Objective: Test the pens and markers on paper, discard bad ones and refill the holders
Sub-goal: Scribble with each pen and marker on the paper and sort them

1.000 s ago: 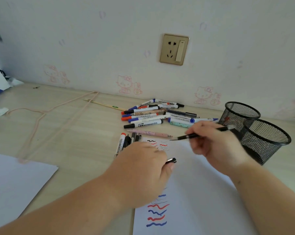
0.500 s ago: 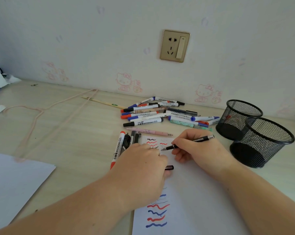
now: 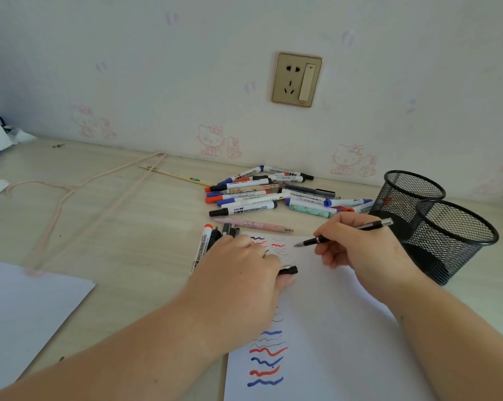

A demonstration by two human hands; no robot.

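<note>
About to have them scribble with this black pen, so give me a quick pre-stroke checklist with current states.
1. Pen uncapped: ok, the black pen shows a bare tip.
2. Grip: ok, the right hand holds its barrel.
3. Tip over blank paper: ok, it points at the test sheet right of the squiggles; contact cannot tell.
4. Sheet steadied: ok, the left hand rests on it.
5. Cap kept: ok, the pen cap is in the left hand.
6. Mesh holders ready for refilling: cannot tell, interiors hidden.

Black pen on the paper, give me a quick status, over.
Right hand grips black pen, tip at the paper. Left hand rests on paper, pinching pen cap. Both mesh holders look empty, nothing blocking.
</note>
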